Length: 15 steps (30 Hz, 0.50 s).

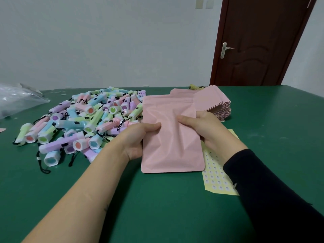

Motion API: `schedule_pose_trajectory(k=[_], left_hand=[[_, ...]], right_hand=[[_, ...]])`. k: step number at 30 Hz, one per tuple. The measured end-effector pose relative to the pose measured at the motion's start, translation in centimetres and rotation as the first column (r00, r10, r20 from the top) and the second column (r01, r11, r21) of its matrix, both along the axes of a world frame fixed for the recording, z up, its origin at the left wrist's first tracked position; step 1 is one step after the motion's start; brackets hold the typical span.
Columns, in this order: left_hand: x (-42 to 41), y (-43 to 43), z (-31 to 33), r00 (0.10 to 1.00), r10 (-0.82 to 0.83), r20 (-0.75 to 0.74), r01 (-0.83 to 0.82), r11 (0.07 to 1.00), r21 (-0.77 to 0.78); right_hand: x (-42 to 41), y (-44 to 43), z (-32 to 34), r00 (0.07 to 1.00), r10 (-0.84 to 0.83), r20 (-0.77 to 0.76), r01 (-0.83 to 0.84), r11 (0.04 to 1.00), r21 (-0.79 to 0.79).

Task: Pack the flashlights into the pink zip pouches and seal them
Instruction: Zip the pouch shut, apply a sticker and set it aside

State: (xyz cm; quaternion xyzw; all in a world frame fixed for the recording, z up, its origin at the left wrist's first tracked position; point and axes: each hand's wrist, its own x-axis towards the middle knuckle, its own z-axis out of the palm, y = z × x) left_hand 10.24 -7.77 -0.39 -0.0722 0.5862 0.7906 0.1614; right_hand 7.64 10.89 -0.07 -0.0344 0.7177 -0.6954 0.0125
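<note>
Plain pale grey-white painted wall (105, 41) behind a flat dark green table top (273, 123). At right, a dark brown panelled wooden door (259, 37) with a silver metal lever handle (223, 50). Two pale square switch plates (204, 3) sit high on the wall. Lighting soft and even.

Looks like a small hand-packing workroom set in a plain interior room. Shown by a broad green-topped table (157, 207) loaded with bulk stock: a heap of pastel flashlights (84, 123), a stack of pink zip pouches (215, 102), a yellow sticker sheet (215, 179), and a clear plastic bag (15, 100) at the far left. Behind, a plain white wall (105, 41) with switch plates (204, 3) and a dark brown panelled door (259, 41) with a metal lever handle (224, 50).
</note>
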Motion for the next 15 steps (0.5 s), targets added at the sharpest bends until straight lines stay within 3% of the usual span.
schedule_pose_trajectory(k=[6, 9, 11, 13, 15], left_hand=[[0.1, 0.2, 0.0, 0.994, -0.07, -0.084, 0.066, 0.996, -0.056], [-0.3, 0.5, 0.0, 0.988, 0.13, -0.083, -0.129, 0.992, 0.01], [-0.7, 0.4, 0.0, 0.957, 0.282, -0.068, -0.273, 0.955, 0.117], [-1.0, 0.0, 0.0, 0.936, 0.342, -0.084, -0.322, 0.928, 0.19], [-1.0, -0.2, -0.1, 0.942, 0.311, -0.128, -0.286, 0.941, 0.182]], right_hand=[[-0.6, 0.2, 0.1, 0.996, -0.081, 0.032, 0.086, 0.981, -0.176], [-0.9, 0.4, 0.1, 0.985, 0.062, 0.162, -0.02, 0.969, -0.247], [-0.6, 0.5, 0.0, 0.963, 0.168, 0.211, -0.125, 0.971, -0.204], [-0.4, 0.3, -0.3, 0.956, 0.214, 0.201, -0.19, 0.972, -0.136], [-0.3, 0.0, -0.4, 0.971, 0.168, 0.171, -0.151, 0.982, -0.112]])
